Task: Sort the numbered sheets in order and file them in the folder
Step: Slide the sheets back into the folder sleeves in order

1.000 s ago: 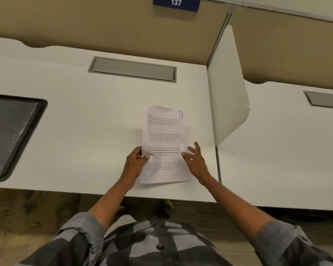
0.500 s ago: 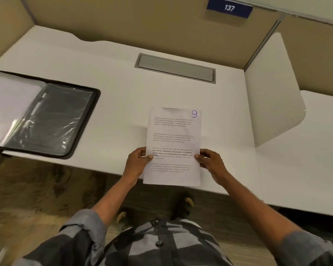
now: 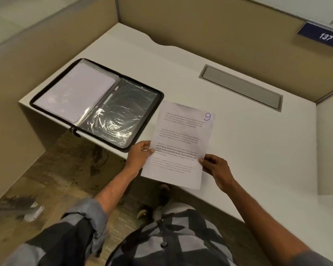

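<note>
Fingers of the left hand pinch the left edge of the sheet numbered 9, and the right hand grips its right edge. It is held over the table front edge, just right of the open zip folder, whose left half holds white paper.

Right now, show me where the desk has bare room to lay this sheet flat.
Widest bare desk lies right of the sheet marked 9, between the grey hatch, the side divider and the near edge. A second strip runs behind the open folder to the back wall. Crowded: near left, where folder corner, left hand and sheet sit close.
</note>
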A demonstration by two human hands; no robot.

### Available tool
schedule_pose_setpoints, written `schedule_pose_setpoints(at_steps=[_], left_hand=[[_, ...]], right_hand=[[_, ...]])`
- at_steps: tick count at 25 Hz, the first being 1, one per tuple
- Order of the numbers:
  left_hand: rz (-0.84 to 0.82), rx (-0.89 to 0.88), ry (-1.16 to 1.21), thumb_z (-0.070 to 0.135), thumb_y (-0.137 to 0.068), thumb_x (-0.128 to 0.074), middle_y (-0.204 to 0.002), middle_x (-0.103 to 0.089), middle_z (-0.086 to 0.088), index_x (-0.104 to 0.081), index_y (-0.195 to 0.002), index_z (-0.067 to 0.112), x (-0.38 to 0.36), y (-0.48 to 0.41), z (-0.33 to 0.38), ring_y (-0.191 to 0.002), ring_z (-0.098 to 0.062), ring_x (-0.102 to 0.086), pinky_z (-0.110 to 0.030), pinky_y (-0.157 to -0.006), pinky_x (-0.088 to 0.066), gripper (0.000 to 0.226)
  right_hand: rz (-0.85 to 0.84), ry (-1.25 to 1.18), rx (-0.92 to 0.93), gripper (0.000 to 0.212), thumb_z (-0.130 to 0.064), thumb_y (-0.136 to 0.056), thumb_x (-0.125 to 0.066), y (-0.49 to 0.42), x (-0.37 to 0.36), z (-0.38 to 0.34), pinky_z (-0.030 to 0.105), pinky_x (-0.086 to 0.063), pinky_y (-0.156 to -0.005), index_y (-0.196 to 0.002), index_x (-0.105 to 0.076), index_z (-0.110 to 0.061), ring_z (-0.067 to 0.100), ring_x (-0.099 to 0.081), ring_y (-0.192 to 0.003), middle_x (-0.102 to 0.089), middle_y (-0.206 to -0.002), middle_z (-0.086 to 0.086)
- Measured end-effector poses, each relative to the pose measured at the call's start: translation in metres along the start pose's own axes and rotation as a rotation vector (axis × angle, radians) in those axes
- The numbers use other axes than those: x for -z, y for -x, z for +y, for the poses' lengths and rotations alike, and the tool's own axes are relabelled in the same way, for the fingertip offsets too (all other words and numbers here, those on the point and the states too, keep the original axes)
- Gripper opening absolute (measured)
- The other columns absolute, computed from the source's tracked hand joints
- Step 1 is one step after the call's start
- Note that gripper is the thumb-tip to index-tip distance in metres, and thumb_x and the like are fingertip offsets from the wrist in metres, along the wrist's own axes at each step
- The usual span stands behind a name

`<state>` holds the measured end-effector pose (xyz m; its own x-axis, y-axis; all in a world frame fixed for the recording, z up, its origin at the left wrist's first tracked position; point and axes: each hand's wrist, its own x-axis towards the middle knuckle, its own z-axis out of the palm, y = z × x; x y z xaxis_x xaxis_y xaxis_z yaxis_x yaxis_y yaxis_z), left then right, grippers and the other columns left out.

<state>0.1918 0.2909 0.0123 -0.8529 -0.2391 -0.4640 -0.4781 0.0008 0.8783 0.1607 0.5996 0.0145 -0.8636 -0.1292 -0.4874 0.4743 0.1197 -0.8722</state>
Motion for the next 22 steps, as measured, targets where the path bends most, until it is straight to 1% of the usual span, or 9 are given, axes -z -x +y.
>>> schedule_pose_setpoints(at_steps=[3, 6, 9, 11, 12, 14, 16, 19, 22], left_hand=[[0.065, 0.013, 0.017, 0.009, -0.095, -0.069, -0.108, -0.071, -0.002, -0.063, -0.126, 0.015, 0.015, -0.02, 0.011, -0.098, -0.019, -0.07, -0.032, -0.081, -0.058, 0.032], [0.108, 0.025, 0.0, 0.009, -0.096, -0.068, -0.104, -0.074, 0.0, -0.066, -0.117, 0.017, 0.028, -0.037, 0.024, -0.092, -0.015, -0.072, -0.03, -0.078, -0.057, 0.022], [0.138, 0.04, 0.023, 0.008, -0.096, -0.067, -0.099, -0.074, 0.003, -0.067, -0.111, 0.02, 0.04, -0.057, 0.034, -0.085, -0.009, -0.071, -0.027, -0.074, -0.058, 0.019], [0.147, 0.043, 0.033, 0.005, -0.096, -0.067, -0.096, -0.073, 0.004, -0.066, -0.113, 0.018, 0.046, -0.067, 0.04, -0.082, -0.007, -0.072, -0.022, -0.069, -0.058, 0.021], [0.151, 0.051, 0.036, 0.005, -0.096, -0.067, -0.097, -0.073, 0.003, -0.066, -0.115, 0.016, 0.049, -0.071, 0.043, -0.083, -0.009, -0.073, -0.021, -0.068, -0.058, 0.023], [0.149, 0.053, 0.044, 0.005, -0.096, -0.067, -0.098, -0.073, 0.0, -0.066, -0.116, 0.015, 0.056, -0.082, 0.048, -0.089, -0.016, -0.073, -0.024, -0.069, -0.057, 0.023], [0.134, 0.058, 0.028, 0.005, -0.096, -0.067, -0.1, -0.073, -0.002, -0.066, -0.114, 0.017, 0.065, -0.097, 0.053, -0.092, -0.019, -0.072, -0.027, -0.072, -0.057, 0.022], [0.102, 0.081, -0.003, 0.005, -0.096, -0.067, -0.103, -0.073, -0.003, -0.066, -0.111, 0.018, 0.08, -0.125, 0.06, -0.093, -0.02, -0.072, -0.028, -0.073, -0.057, 0.02], [0.029, 0.081, -0.053, 0.007, -0.096, -0.067, -0.105, -0.072, -0.005, -0.066, -0.113, 0.016, 0.098, -0.162, 0.066, -0.095, -0.02, -0.072, -0.032, -0.079, -0.06, 0.02]], right_hand=[[-0.06, 0.007, -0.017, 0.024, -0.009, -0.095, -0.069, -0.037, -0.019, -0.018, 0.047, -0.056, -0.099, -0.117, -0.071, -0.004, 0.029, -0.073, -0.108, -0.076, -0.115, 0.009], [-0.112, -0.002, -0.032, 0.024, -0.009, -0.094, -0.069, -0.071, -0.037, -0.036, 0.046, -0.056, -0.099, -0.118, -0.071, -0.005, 0.03, -0.072, -0.108, -0.076, -0.114, 0.01], [-0.155, 0.014, -0.027, 0.026, -0.01, -0.094, -0.07, -0.1, -0.049, -0.055, 0.043, -0.057, -0.098, -0.119, -0.07, -0.007, 0.029, -0.072, -0.109, -0.076, -0.114, 0.009], [-0.174, 0.01, -0.024, 0.026, -0.01, -0.094, -0.069, -0.114, -0.056, -0.062, 0.043, -0.057, -0.097, -0.12, -0.07, -0.007, 0.027, -0.072, -0.108, -0.076, -0.114, 0.009], [-0.182, 0.005, -0.031, 0.026, -0.01, -0.094, -0.069, -0.119, -0.059, -0.064, 0.042, -0.057, -0.097, -0.12, -0.07, -0.007, 0.027, -0.072, -0.108, -0.076, -0.115, 0.01], [-0.186, -0.009, -0.045, 0.026, -0.01, -0.095, -0.069, -0.128, -0.065, -0.067, 0.042, -0.057, -0.097, -0.12, -0.07, -0.007, 0.027, -0.072, -0.109, -0.076, -0.116, 0.01], [-0.191, -0.024, -0.057, 0.027, -0.009, -0.094, -0.069, -0.136, -0.072, -0.07, 0.039, -0.058, -0.096, -0.121, -0.07, -0.007, 0.028, -0.072, -0.11, -0.075, -0.116, 0.011], [-0.154, -0.047, -0.071, 0.026, -0.008, -0.095, -0.068, -0.147, -0.087, -0.071, 0.034, -0.06, -0.091, -0.12, -0.07, -0.007, 0.028, -0.072, -0.109, -0.076, -0.115, 0.011], [-0.086, -0.081, -0.078, 0.026, -0.009, -0.094, -0.069, -0.162, -0.106, -0.074, 0.036, -0.059, -0.093, -0.121, -0.07, -0.008, 0.029, -0.072, -0.11, -0.076, -0.115, 0.011]])
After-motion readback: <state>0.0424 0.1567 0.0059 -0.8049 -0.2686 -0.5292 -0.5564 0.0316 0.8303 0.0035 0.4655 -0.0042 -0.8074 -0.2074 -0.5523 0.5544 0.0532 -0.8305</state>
